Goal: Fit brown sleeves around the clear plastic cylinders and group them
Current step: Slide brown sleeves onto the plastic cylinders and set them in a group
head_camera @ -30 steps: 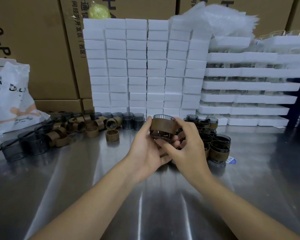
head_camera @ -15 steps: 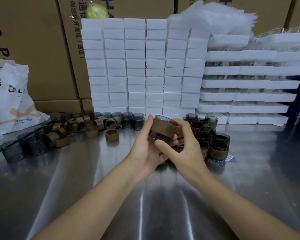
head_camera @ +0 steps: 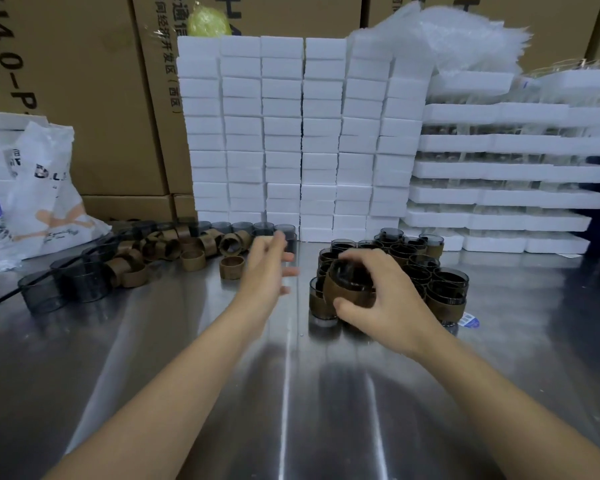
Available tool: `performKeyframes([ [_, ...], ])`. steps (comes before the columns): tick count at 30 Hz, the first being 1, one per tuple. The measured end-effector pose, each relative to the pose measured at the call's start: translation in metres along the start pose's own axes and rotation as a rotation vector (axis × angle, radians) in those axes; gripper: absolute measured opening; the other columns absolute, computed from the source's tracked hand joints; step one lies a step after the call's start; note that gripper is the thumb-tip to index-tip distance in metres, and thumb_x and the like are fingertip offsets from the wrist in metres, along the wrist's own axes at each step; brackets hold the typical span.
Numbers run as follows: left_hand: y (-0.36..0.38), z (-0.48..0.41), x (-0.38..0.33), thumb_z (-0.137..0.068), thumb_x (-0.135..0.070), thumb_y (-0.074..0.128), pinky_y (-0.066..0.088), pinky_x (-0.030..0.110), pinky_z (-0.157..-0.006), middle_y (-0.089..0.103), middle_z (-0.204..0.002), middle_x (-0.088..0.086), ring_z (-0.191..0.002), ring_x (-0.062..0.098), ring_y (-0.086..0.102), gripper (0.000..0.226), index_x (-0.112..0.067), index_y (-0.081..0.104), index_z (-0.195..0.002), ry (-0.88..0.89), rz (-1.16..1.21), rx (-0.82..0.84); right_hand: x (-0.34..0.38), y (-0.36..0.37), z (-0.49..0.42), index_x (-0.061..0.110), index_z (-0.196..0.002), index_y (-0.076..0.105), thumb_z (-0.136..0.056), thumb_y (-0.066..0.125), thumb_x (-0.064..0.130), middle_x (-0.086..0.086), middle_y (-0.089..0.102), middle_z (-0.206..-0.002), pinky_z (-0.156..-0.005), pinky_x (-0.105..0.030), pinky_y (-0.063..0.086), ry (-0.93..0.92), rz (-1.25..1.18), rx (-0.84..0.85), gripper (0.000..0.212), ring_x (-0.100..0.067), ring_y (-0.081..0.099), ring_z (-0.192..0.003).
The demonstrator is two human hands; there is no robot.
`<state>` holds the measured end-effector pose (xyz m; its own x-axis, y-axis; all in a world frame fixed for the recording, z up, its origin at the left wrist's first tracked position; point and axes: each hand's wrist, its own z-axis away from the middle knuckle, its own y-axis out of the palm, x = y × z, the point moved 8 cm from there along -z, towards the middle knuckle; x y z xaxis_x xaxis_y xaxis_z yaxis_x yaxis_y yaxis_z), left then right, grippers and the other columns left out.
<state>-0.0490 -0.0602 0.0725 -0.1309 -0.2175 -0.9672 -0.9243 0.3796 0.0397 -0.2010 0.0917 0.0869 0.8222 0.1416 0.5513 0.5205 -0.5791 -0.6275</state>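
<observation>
Many sleeved cylinders (head_camera: 430,271) grouped; right hand (head_camera: 385,299) grips another sleeved cylinder (head_camera: 350,285); left hand (head_camera: 264,271) empty, fingers spread; loose sleeves (head_camera: 187,247), bare cylinders (head_camera: 66,282) remain.

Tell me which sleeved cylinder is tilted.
The sleeved cylinder held by the right hand at the group's front left; the others stand upright on the table.

Right hand (head_camera: 394,304) round cylinder (head_camera: 352,289) (perhaps tilted)

Both your bare forearms reach forward. Your left hand (head_camera: 267,268) hovers open, fingers spread and blurred. Your right hand (head_camera: 388,299) curls over from above, thumb and fingers gripping a sleeved cylinder (head_camera: 349,289).
</observation>
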Motion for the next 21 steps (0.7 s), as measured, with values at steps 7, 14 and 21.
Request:
performKeyframes([
  [7, -0.098, -0.053, 0.04, -0.104, -0.023, 0.062, 0.054, 0.039, -0.084, 0.062, -0.111, 0.0, -0.093, 0.017, 0.062, 0.017, -0.03, 0.065, -0.088, 0.131, -0.779, -0.276, -0.015, 0.023, 0.01, 0.034, -0.149, 0.052, -0.083, 0.078, 0.05, 0.022, 0.05, -0.121, -0.103, -0.024, 0.041, -0.066, 0.281, 0.193, 0.072, -0.004, 0.042, -0.116],
  [14, -0.152, -0.108, 0.043, -0.1, -0.025, 0.062, 0.047, 0.051, -0.104, 0.049, -0.148, 0.008, -0.137, 0.034, 0.043, 0.041, -0.033, 0.055, -0.14, 0.031, -1.245, -0.368, -0.02, 0.03, 0.007, 0.033, -0.149, 0.06, -0.079, 0.051, 0.06, 0.02, 0.044, -0.14, -0.106, -0.03, 0.034, -0.133, 0.376, 0.167, 0.075, -0.005, 0.035, -0.129],
  [21, -0.165, -0.124, 0.068, -0.105, -0.048, 0.057, 0.04, 0.054, -0.114, 0.05, -0.152, 0.011, -0.141, 0.038, 0.042, 0.041, -0.03, 0.062, -0.143, -0.174, -1.365, -0.285, -0.017, 0.031, 0.008, 0.039, -0.138, 0.067, -0.081, 0.047, 0.055, 0.019, 0.044, -0.148, -0.107, -0.034, 0.028, -0.15, 0.371, 0.149, 0.062, -0.007, 0.032, -0.143],
])
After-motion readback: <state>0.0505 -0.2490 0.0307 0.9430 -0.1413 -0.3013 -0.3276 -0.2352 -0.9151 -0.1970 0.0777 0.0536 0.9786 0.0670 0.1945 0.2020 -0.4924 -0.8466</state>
